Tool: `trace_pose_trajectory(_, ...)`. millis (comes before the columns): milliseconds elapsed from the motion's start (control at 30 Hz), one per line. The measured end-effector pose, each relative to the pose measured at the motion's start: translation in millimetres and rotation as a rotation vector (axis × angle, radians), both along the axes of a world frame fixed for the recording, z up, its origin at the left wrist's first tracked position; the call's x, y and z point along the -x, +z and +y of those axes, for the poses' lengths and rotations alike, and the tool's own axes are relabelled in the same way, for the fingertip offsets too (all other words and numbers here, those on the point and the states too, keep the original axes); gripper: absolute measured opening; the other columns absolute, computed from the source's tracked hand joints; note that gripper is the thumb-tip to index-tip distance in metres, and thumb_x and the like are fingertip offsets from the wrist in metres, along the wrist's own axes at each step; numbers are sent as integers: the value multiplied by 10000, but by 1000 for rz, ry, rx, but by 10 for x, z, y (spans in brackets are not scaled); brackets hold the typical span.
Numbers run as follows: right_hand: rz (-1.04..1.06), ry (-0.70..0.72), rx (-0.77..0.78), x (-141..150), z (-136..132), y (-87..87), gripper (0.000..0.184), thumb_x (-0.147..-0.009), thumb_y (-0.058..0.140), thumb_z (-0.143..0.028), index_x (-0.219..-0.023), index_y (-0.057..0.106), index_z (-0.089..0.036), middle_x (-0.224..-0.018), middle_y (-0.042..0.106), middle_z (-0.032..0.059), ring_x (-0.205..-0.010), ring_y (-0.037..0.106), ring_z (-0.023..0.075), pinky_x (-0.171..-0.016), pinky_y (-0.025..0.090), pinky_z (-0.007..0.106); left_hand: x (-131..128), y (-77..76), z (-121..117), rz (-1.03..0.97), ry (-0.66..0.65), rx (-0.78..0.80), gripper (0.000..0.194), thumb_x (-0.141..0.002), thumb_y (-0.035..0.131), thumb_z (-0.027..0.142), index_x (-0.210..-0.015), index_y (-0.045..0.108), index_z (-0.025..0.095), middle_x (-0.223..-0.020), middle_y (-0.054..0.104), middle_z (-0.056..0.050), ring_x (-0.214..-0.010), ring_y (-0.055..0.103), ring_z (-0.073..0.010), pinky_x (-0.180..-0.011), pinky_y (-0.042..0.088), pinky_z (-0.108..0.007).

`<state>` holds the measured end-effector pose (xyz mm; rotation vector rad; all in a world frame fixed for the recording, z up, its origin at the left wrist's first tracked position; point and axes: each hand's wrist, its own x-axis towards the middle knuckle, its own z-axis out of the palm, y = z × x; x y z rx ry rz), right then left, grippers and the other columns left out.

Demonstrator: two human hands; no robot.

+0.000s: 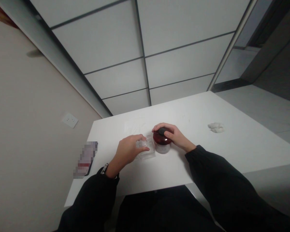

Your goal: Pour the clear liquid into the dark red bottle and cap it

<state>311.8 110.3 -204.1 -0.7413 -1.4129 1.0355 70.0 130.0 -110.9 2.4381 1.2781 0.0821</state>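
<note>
I can't make out all of the clear rounded piece [144, 143], since the thumb and fingers of the left hand [128, 149] cover its sides; the same hand hides part of the clear, square-edged container [149, 152] just beneath it, so I can't tell whether the two touch. The print on the dark red jar [162, 141] is too small for me to read, and the right hand [174, 132] covers its far shoulder. The jar stands upright on the white table [147, 180], just right of the container, its long axis vertical and its black knob [162, 130] on top. I see a glossy red upper body above a paler band. The left hand pinches the clear piece; the right is curled around the jar's top, thumb beside the knob.
</note>
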Motion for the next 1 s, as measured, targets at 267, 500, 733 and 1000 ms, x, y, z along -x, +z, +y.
trace_pose_trajectory(267, 17, 5, -7, -2, 5, -29, 526, -903, 712, -734, -1109, 795, -257, -1126, 782, 76, -1106, 706, 259, -1060, 492, 427, -5, -20, -8, 6, -20, 5, 219, -922, 793, 391, -1111, 765, 285, -1223, 820, 6, -1160, 757, -293, -1005, 540, -390)
trace_pose_trajectory(500, 30, 28, -34, 0, 18, -31, 468, -927, 713, -693, -1077, 800, -258, -1137, 791, 77, -1121, 709, 257, -1072, 494, 422, 147, 62, -35, 79, -244, -213, 773, -744, 960, 482, -1390, 648, 193, -1399, 733, -131, -1295, 680, -376, -1131, 502, -517)
trace_pose_trajectory(733, 38, 34, -62, 17, 27, -26, 488, -910, 716, -712, -1030, 794, -245, -1118, 790, 91, -1106, 711, 267, -1070, 507, 447, 462, -92, 9, 91, -248, -122, 912, -812, 905, 289, -1604, 454, 278, -1568, 623, -113, -1384, 645, -344, -1128, 544, -491)
trace_pose_trajectory(1000, 7, 27, -69, 8, 11, -14, 572, -882, 696, -780, -1040, 782, -237, -1128, 779, 107, -1112, 708, 275, -1070, 509, 463, 544, -267, 44, -214, -181, -126, 1143, -721, 981, 397, -1656, 329, 312, -1658, 495, -166, -1507, 509, -409, -1267, 393, -606)
